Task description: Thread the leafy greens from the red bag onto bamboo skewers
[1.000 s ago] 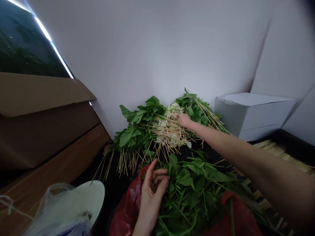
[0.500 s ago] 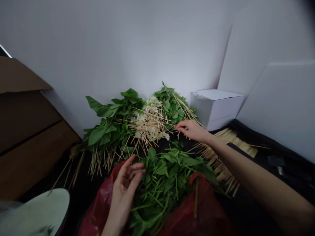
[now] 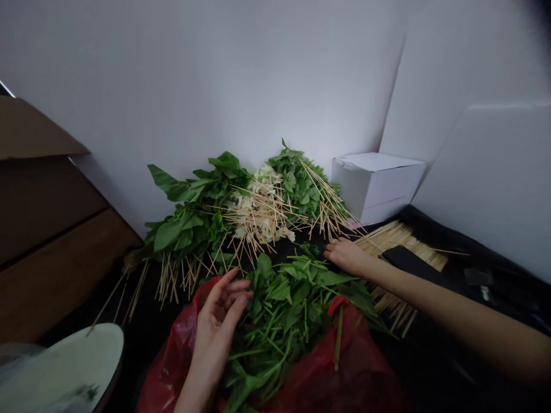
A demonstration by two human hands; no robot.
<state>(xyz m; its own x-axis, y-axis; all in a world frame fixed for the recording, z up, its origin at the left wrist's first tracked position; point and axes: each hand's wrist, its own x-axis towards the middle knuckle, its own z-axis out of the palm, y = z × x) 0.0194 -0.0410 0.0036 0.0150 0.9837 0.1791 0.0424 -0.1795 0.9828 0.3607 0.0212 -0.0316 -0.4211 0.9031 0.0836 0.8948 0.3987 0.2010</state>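
My left hand (image 3: 218, 319) rests with fingers spread on the near left edge of a heap of loose green leaves (image 3: 287, 312) lying in an open red plastic bag (image 3: 344, 373). My right hand (image 3: 344, 254) lies low at the far right edge of the same heap, fingers curled down, beside a pile of bare bamboo skewers (image 3: 398, 241); what its fingers hold, if anything, is hidden. Behind, against the wall, lie skewered greens (image 3: 196, 221), skewered white vegetable pieces (image 3: 258, 212) and more skewered greens (image 3: 305, 186).
A white box (image 3: 374, 183) stands at the back right by the wall. A flat dark object (image 3: 408, 261) lies on the skewers. Brown cardboard (image 3: 38, 195) rises at the left. A white round lid (image 3: 64, 373) sits at the near left.
My right hand has drawn back from the skewered piles and come down to the far edge of the loose leaves. My left hand has hardly moved.
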